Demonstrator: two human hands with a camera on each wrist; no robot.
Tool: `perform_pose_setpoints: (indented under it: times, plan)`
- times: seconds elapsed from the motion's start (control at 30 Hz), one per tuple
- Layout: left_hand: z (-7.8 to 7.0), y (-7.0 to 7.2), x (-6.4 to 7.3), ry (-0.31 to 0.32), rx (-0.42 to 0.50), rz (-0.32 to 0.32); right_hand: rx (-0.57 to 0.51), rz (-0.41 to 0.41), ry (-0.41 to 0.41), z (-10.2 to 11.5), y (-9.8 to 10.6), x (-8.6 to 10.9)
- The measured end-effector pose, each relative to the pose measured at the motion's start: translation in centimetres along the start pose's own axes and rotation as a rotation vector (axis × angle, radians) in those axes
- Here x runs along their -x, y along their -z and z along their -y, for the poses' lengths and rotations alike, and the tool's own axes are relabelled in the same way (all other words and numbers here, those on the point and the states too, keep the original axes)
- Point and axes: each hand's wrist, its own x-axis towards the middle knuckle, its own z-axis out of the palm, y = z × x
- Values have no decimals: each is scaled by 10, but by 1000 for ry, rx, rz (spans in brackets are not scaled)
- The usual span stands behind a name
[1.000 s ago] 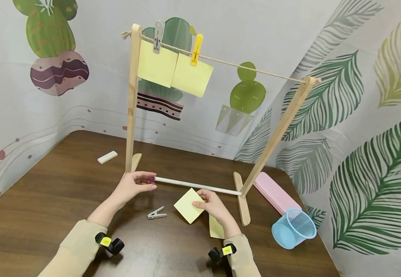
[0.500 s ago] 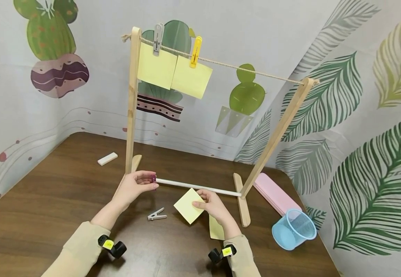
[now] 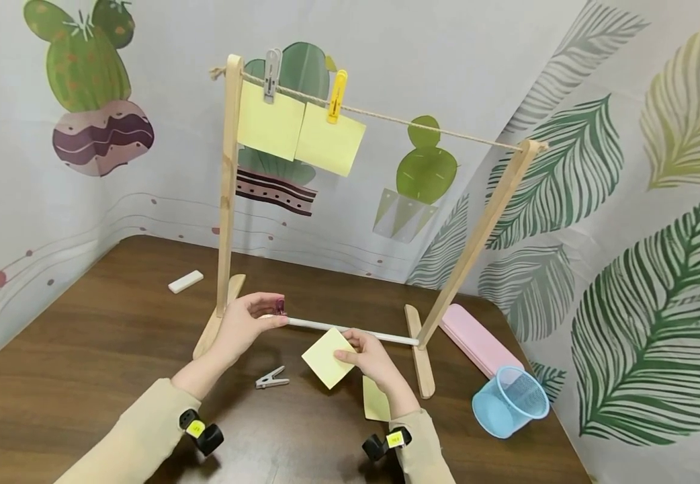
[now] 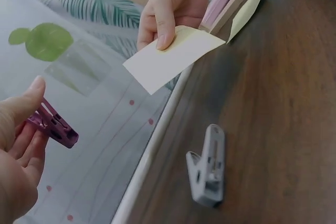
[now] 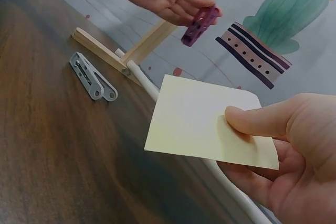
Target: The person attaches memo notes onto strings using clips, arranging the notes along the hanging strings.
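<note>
My left hand (image 3: 245,327) pinches a purple clothespin (image 4: 54,124) between thumb and fingers, held up over the table by the frame's left post. A yellow sticky note (image 3: 329,358) is gripped by my right hand (image 3: 374,361), thumb on its face and fingers behind, as the right wrist view shows. Between and below the hands a grey clothespin (image 3: 272,378) lies on the table. Another yellow note (image 3: 376,401) lies under the right wrist, partly hidden by it. Two more notes hang from the rope (image 3: 434,126), one under a grey clothespin (image 3: 272,75), the other under a yellow clothespin (image 3: 337,96).
The wooden frame has a left post (image 3: 227,188), a right post (image 3: 477,245) and a low white rod (image 3: 320,325) behind my hands. A pink case (image 3: 479,339) and a blue mesh cup (image 3: 510,402) stand right. A white block (image 3: 185,281) lies back left.
My left hand has moved a little to the right with the purple clothespin, closer to the note. My right hand keeps its hold and barely moves. The head view has tilted slightly.
</note>
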Motion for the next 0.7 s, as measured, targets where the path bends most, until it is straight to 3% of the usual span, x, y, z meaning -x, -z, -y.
perform_pose_setpoints:
  times: [0.2,0.43,0.7]
  plan:
    - [-13,1,-13,-49,-92,11,20,-32,17,8,5,-1]
    - [-29,3,-32,-133,-169,67,29,-89,43,13,12,-8]
    - [-72,0,-57,-224,-181,135,-24,-230,96,5,29,-29]
